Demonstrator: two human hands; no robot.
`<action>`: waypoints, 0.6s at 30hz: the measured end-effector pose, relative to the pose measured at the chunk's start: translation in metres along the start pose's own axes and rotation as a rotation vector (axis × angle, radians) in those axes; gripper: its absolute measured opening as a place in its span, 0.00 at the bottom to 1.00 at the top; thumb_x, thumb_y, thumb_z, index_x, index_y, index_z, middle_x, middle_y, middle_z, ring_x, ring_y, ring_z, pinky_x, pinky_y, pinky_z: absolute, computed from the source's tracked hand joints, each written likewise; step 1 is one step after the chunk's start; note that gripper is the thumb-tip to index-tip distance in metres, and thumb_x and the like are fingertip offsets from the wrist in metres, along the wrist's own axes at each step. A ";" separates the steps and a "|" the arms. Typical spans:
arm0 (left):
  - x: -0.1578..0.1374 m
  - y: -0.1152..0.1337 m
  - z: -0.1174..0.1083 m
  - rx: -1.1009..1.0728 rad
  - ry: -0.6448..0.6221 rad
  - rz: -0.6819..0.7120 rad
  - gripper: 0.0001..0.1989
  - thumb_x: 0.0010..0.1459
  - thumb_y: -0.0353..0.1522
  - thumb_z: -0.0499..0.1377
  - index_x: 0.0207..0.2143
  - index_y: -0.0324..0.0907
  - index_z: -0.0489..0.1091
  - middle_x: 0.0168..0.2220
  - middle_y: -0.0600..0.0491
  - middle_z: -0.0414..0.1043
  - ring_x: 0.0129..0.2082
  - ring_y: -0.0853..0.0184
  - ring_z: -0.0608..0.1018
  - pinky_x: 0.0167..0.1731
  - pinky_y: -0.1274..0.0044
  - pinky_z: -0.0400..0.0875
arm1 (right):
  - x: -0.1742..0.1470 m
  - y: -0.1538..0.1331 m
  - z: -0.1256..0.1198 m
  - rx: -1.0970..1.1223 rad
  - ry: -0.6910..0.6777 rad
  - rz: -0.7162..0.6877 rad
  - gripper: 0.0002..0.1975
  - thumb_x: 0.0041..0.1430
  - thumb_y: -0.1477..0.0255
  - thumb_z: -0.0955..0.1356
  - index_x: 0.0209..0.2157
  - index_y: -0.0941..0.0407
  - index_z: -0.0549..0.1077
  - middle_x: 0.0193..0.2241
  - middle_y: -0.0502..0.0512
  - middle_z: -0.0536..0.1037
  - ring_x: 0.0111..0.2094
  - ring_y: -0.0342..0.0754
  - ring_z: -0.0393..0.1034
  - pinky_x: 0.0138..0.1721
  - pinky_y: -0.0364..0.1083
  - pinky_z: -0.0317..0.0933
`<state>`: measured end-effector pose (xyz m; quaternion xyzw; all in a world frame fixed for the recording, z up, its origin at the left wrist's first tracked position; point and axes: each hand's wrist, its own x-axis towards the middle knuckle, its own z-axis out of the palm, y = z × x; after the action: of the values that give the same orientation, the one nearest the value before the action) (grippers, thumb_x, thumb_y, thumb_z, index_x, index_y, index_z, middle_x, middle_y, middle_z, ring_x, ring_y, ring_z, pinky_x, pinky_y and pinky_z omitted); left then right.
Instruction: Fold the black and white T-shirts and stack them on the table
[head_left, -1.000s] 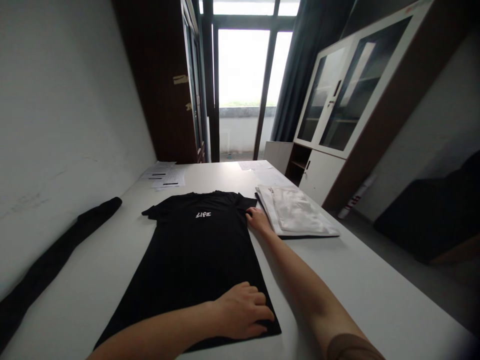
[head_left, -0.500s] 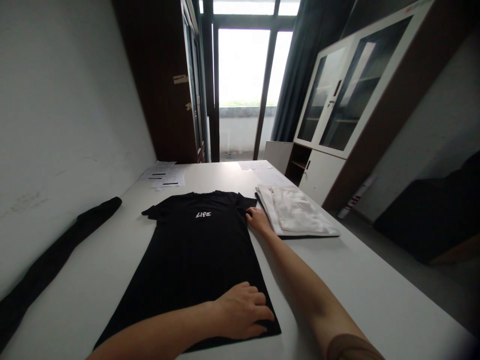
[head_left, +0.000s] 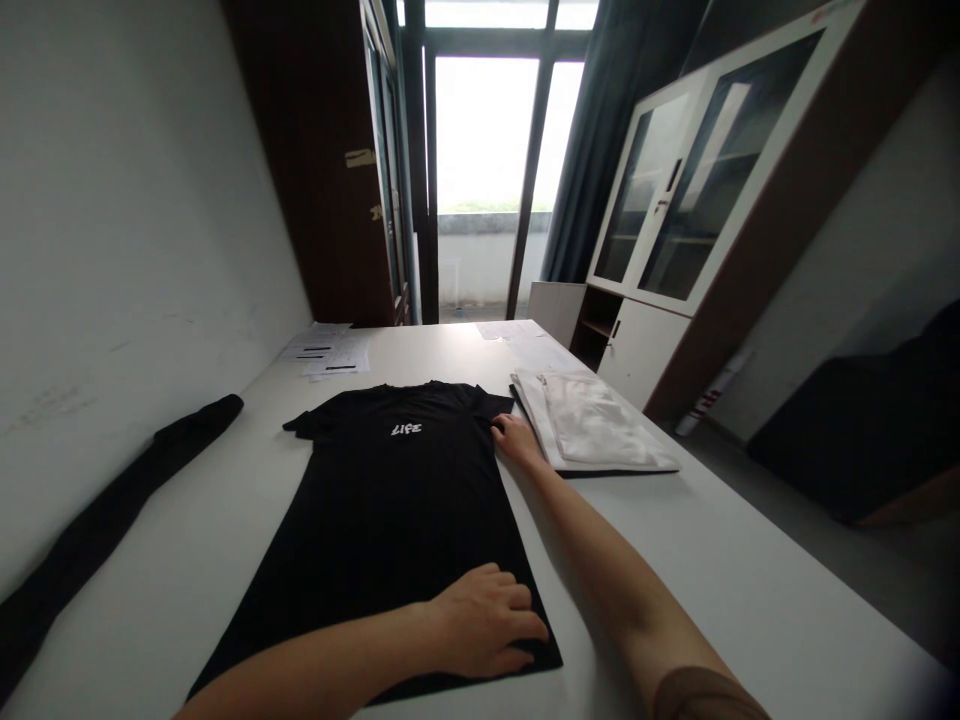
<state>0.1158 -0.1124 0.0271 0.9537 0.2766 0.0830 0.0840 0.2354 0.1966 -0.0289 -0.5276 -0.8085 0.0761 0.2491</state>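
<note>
A black T-shirt (head_left: 397,510) lies spread flat, its collar toward the window and small white lettering on its chest. My left hand (head_left: 491,622) reaches across the lower part of the shirt. Its fingers are curled and closed on the cloth by the right side edge, near the hem; the fingertips are partly hidden. Farther up the same edge, just below the sleeve, my right hand (head_left: 516,440) pinches the cloth between thumb and fingers.
The shirt rests on a white table (head_left: 697,560). Beside my right hand is a stack of flat packaged garments (head_left: 600,420). Dark rolled cloth (head_left: 127,500) lies along the left wall. Paper sheets (head_left: 337,352) are at the far left, and a glass-door cabinet (head_left: 645,300) stands right.
</note>
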 end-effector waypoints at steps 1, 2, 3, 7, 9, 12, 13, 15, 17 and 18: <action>0.000 0.000 0.000 -0.001 0.001 -0.001 0.16 0.66 0.44 0.60 0.52 0.49 0.69 0.42 0.54 0.74 0.42 0.63 0.75 0.38 0.71 0.61 | 0.000 0.000 0.000 -0.001 0.001 -0.001 0.13 0.67 0.67 0.67 0.50 0.53 0.78 0.51 0.57 0.78 0.55 0.53 0.68 0.60 0.47 0.55; 0.000 0.000 0.000 -0.001 0.002 -0.002 0.16 0.66 0.44 0.60 0.52 0.49 0.69 0.42 0.54 0.74 0.42 0.63 0.75 0.38 0.71 0.61 | 0.000 0.000 0.001 -0.003 0.000 0.000 0.13 0.67 0.68 0.67 0.50 0.53 0.78 0.51 0.57 0.78 0.55 0.53 0.69 0.60 0.47 0.55; 0.000 0.000 0.000 -0.001 0.003 -0.002 0.16 0.66 0.44 0.60 0.52 0.49 0.69 0.42 0.54 0.74 0.42 0.63 0.75 0.38 0.71 0.61 | 0.000 0.001 0.001 -0.004 -0.001 0.002 0.13 0.67 0.68 0.67 0.50 0.53 0.78 0.51 0.57 0.78 0.55 0.53 0.69 0.59 0.47 0.55; 0.000 -0.001 0.001 -0.001 0.011 0.007 0.16 0.65 0.43 0.60 0.52 0.49 0.69 0.42 0.54 0.74 0.41 0.63 0.75 0.38 0.71 0.61 | 0.001 0.001 0.002 -0.007 0.002 0.003 0.14 0.67 0.68 0.67 0.50 0.53 0.78 0.51 0.57 0.78 0.55 0.53 0.68 0.60 0.47 0.55; 0.000 -0.001 0.001 -0.002 0.013 0.006 0.16 0.66 0.44 0.60 0.52 0.49 0.69 0.42 0.54 0.74 0.41 0.63 0.75 0.38 0.71 0.61 | 0.001 0.001 0.001 -0.004 0.001 0.005 0.13 0.67 0.68 0.67 0.50 0.53 0.78 0.51 0.57 0.78 0.55 0.53 0.68 0.60 0.47 0.55; 0.000 -0.001 0.002 -0.003 0.020 0.007 0.16 0.67 0.46 0.58 0.52 0.49 0.69 0.42 0.54 0.74 0.41 0.63 0.75 0.38 0.71 0.61 | 0.001 0.001 0.001 0.001 -0.005 0.011 0.13 0.66 0.68 0.67 0.50 0.53 0.78 0.51 0.57 0.78 0.55 0.53 0.68 0.60 0.47 0.55; 0.000 -0.001 0.003 -0.003 0.024 0.010 0.16 0.67 0.46 0.58 0.52 0.49 0.69 0.42 0.54 0.74 0.41 0.63 0.75 0.38 0.71 0.60 | 0.001 0.001 0.000 0.002 -0.005 0.011 0.13 0.66 0.68 0.67 0.50 0.53 0.78 0.51 0.57 0.78 0.55 0.53 0.68 0.59 0.47 0.55; 0.000 -0.002 0.003 0.000 0.030 0.014 0.17 0.67 0.46 0.58 0.52 0.49 0.69 0.42 0.54 0.74 0.41 0.63 0.75 0.37 0.71 0.60 | 0.001 0.000 0.000 0.004 -0.005 0.006 0.13 0.67 0.68 0.67 0.50 0.53 0.78 0.51 0.58 0.78 0.55 0.53 0.68 0.59 0.47 0.55; 0.000 -0.002 0.003 0.004 0.030 0.015 0.16 0.67 0.46 0.58 0.52 0.49 0.69 0.42 0.54 0.74 0.41 0.63 0.75 0.37 0.71 0.60 | 0.001 0.000 0.000 0.004 -0.006 0.003 0.13 0.67 0.68 0.67 0.50 0.53 0.78 0.51 0.58 0.78 0.55 0.52 0.68 0.59 0.47 0.56; 0.000 -0.002 0.003 0.004 0.028 0.014 0.17 0.67 0.46 0.58 0.52 0.49 0.69 0.42 0.55 0.74 0.41 0.63 0.75 0.37 0.71 0.60 | 0.001 0.000 0.000 0.002 -0.008 0.003 0.13 0.67 0.68 0.67 0.50 0.53 0.78 0.51 0.58 0.78 0.55 0.52 0.69 0.59 0.47 0.56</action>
<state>0.1153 -0.1115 0.0238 0.9546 0.2711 0.0965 0.0775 0.2355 0.1975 -0.0284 -0.5282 -0.8087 0.0796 0.2464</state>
